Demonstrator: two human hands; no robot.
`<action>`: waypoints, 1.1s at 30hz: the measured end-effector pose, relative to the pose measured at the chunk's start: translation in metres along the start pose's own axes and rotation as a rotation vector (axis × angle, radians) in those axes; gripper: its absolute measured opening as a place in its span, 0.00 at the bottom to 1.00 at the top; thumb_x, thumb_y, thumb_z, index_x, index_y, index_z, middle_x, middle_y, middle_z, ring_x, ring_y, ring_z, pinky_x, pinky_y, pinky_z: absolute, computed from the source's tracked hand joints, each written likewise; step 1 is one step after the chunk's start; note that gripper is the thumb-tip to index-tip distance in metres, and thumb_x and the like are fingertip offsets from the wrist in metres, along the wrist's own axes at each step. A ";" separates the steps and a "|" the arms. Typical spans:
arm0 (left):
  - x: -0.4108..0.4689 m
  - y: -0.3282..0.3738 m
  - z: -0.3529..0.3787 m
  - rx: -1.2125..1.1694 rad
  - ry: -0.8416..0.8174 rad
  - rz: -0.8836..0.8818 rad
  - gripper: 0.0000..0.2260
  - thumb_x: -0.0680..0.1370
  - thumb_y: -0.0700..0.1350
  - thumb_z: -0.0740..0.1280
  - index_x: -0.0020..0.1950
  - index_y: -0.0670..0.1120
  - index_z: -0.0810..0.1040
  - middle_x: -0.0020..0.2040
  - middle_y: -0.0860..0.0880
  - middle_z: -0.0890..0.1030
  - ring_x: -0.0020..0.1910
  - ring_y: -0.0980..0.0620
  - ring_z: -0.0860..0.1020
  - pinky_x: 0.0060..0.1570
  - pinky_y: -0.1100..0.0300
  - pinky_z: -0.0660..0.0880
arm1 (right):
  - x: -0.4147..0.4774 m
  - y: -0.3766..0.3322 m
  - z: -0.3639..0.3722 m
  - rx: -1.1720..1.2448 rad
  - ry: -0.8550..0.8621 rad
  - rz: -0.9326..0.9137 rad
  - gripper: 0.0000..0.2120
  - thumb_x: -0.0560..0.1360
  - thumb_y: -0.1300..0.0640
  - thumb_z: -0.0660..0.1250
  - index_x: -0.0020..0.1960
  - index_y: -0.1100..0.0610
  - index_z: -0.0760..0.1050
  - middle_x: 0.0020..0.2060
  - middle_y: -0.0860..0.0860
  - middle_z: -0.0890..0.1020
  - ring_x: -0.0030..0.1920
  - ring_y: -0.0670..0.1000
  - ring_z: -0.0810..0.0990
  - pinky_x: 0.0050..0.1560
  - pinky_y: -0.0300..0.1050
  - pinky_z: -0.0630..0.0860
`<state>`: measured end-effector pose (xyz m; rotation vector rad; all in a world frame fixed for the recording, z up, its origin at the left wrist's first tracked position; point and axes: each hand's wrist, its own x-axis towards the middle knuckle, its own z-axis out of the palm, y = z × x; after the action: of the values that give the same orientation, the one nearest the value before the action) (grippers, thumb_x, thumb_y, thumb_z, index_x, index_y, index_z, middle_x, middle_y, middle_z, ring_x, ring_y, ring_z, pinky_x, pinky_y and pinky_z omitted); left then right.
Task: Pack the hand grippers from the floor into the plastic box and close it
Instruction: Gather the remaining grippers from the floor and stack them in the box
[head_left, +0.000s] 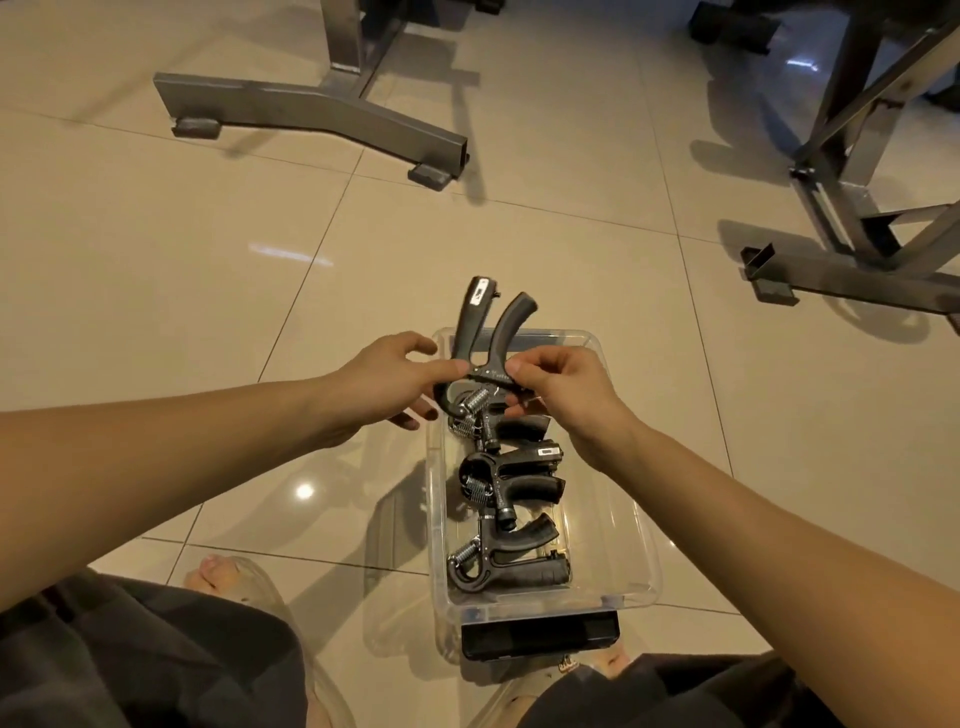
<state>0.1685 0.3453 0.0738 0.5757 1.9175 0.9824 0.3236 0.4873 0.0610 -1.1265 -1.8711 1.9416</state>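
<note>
Tiled floor (156, 260), box (644, 545) below hands. Left hand (395, 384), right hand (561, 384) pinch gripper (480, 338) at hinge, above box. We judge it light, rigid; hinge grip steadiest.

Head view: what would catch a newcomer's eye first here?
Both hands meet at centre frame, the left hand and right hand pinching a black hand gripper by its hinge end, handles pointing away, over the far end of a clear plastic box. Inside the box lie more grippers with steel springs. Grey metal equipment frames stand on the glossy tile floor beyond.
</note>
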 end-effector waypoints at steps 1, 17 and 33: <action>-0.001 0.000 0.002 -0.018 -0.007 0.018 0.24 0.78 0.53 0.72 0.71 0.48 0.71 0.49 0.43 0.85 0.45 0.44 0.86 0.47 0.46 0.82 | 0.001 -0.001 0.000 0.042 0.052 -0.019 0.06 0.80 0.63 0.68 0.51 0.66 0.80 0.42 0.57 0.83 0.39 0.53 0.84 0.43 0.46 0.83; 0.009 0.026 -0.029 0.219 0.041 0.325 0.09 0.84 0.43 0.62 0.60 0.46 0.80 0.43 0.46 0.79 0.36 0.51 0.80 0.36 0.58 0.79 | -0.003 -0.025 -0.007 -0.814 0.284 -0.735 0.06 0.76 0.54 0.69 0.52 0.54 0.79 0.40 0.44 0.79 0.40 0.46 0.77 0.42 0.47 0.77; 0.026 0.029 -0.018 0.282 -0.057 0.370 0.08 0.83 0.46 0.64 0.58 0.47 0.80 0.39 0.50 0.80 0.35 0.51 0.79 0.38 0.53 0.80 | 0.013 -0.009 -0.030 -1.275 -0.030 -0.653 0.29 0.74 0.43 0.71 0.72 0.52 0.69 0.59 0.47 0.76 0.58 0.51 0.75 0.56 0.50 0.74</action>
<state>0.1398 0.3726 0.0897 1.1414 1.9506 0.9109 0.3311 0.5192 0.0679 -0.4671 -2.9954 0.3006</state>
